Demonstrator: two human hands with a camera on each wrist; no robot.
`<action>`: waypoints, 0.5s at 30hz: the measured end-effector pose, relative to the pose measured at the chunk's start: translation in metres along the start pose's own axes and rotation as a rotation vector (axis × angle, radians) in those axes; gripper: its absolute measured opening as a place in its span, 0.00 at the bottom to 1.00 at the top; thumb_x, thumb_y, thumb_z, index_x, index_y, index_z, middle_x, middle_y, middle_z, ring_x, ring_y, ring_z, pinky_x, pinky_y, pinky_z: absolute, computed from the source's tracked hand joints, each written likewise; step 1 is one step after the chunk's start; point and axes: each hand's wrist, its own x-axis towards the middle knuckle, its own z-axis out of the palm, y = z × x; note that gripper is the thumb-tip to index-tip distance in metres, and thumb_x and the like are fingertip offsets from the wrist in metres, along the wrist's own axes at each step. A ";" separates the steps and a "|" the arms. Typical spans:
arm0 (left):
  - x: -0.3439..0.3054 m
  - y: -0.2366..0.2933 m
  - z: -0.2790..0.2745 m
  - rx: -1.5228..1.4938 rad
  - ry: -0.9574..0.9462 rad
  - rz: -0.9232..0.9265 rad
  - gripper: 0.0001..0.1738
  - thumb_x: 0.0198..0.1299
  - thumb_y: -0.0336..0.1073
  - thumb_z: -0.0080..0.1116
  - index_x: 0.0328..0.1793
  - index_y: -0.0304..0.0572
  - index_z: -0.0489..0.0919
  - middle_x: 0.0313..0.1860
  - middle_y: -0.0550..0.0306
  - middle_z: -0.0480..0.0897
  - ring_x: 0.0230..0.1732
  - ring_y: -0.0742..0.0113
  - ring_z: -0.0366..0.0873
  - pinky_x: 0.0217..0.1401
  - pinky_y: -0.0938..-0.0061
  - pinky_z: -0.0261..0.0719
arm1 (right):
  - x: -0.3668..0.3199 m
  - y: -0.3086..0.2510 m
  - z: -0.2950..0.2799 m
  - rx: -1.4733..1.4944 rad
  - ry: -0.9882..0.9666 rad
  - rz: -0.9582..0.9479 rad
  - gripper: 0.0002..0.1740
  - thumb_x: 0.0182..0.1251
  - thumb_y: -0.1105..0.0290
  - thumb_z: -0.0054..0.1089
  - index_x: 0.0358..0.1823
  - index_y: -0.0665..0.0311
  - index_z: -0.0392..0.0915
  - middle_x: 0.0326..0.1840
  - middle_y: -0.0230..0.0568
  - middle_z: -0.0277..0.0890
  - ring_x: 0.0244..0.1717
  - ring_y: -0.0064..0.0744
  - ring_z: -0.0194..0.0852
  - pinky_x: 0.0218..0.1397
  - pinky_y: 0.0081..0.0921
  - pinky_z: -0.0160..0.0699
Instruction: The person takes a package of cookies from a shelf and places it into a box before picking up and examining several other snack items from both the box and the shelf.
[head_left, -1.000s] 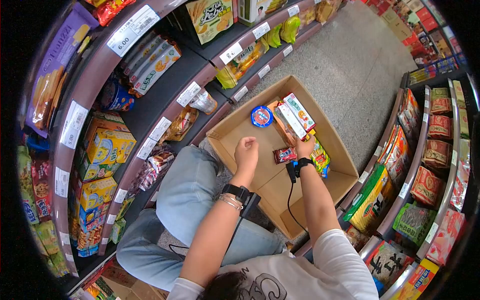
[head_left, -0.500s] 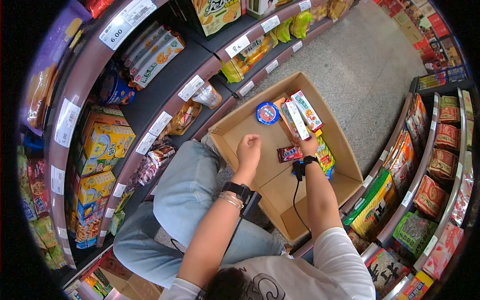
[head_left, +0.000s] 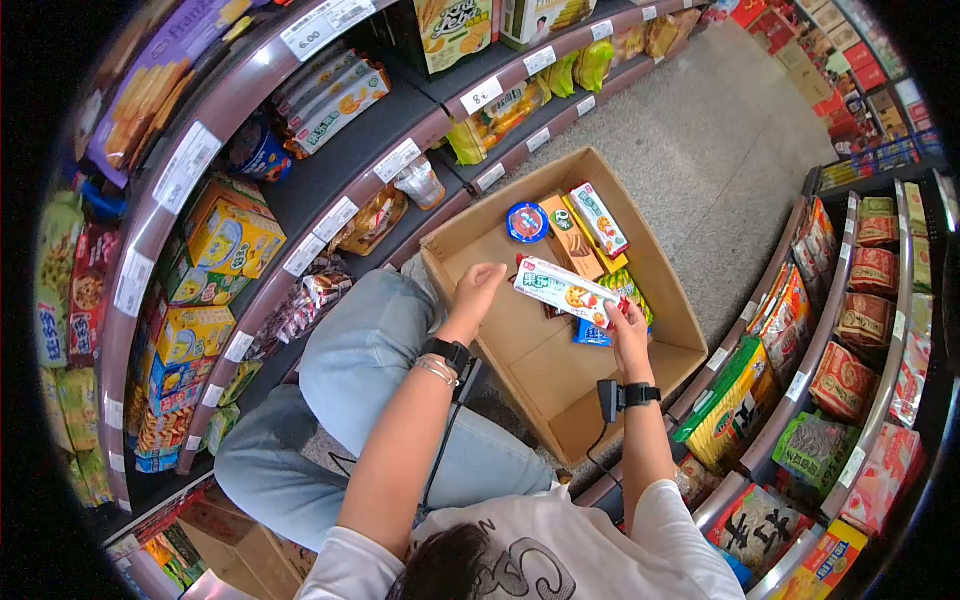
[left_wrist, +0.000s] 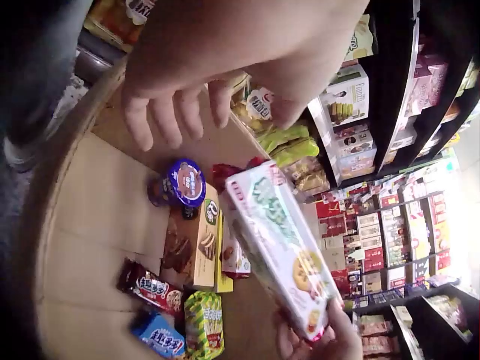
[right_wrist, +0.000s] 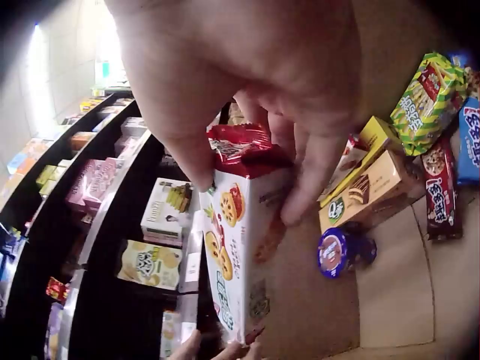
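Observation:
A white biscuit packet (head_left: 567,290) with red crimped ends and cookie pictures is held over the cardboard box (head_left: 570,440). My right hand (head_left: 630,335) pinches one end of it, thumb and fingers on either side of the red wrapper in the right wrist view. My left hand (head_left: 478,292) hangs near the packet's other end, its fingers loosely bent with nothing in them. Inside the box are a blue round tub (head_left: 527,222), a tan biscuit box (head_left: 570,238), another white biscuit packet (head_left: 600,220), a green-yellow snack bag (left_wrist: 204,324), a dark red packet (left_wrist: 150,286) and a blue packet (left_wrist: 159,334).
Shelves of boxed and bagged snacks (head_left: 235,240) curve along the left, close to my knee (head_left: 360,320). On the right, low shelves with packaged goods (head_left: 850,380) stand beside the box. Grey floor (head_left: 690,130) stretches beyond it.
My right hand has lifted the white packet off the tan biscuit box and swung it crosswise towards my left hand. The left hand has shifted slightly left.

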 end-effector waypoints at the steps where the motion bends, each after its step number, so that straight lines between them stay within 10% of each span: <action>1: -0.006 0.006 -0.002 -0.013 -0.002 0.022 0.22 0.61 0.50 0.60 0.50 0.39 0.78 0.45 0.57 0.82 0.50 0.69 0.77 0.52 0.76 0.72 | -0.010 -0.007 0.005 0.022 -0.018 0.021 0.16 0.68 0.69 0.56 0.54 0.67 0.72 0.48 0.39 0.78 0.47 0.27 0.78 0.45 0.31 0.84; 7: -0.044 0.032 -0.030 -0.155 -0.390 -0.118 0.26 0.63 0.54 0.56 0.57 0.41 0.74 0.43 0.59 0.82 0.43 0.74 0.79 0.46 0.78 0.77 | -0.050 -0.028 0.046 0.065 -0.113 0.052 0.17 0.70 0.64 0.54 0.54 0.67 0.72 0.48 0.39 0.78 0.46 0.28 0.80 0.45 0.30 0.85; 15: -0.069 0.042 -0.067 -0.296 -0.242 -0.002 0.24 0.64 0.54 0.55 0.54 0.42 0.76 0.43 0.61 0.81 0.42 0.74 0.81 0.42 0.77 0.80 | -0.066 -0.027 0.088 0.088 -0.224 0.023 0.19 0.72 0.61 0.50 0.56 0.67 0.69 0.50 0.42 0.77 0.47 0.31 0.79 0.46 0.32 0.84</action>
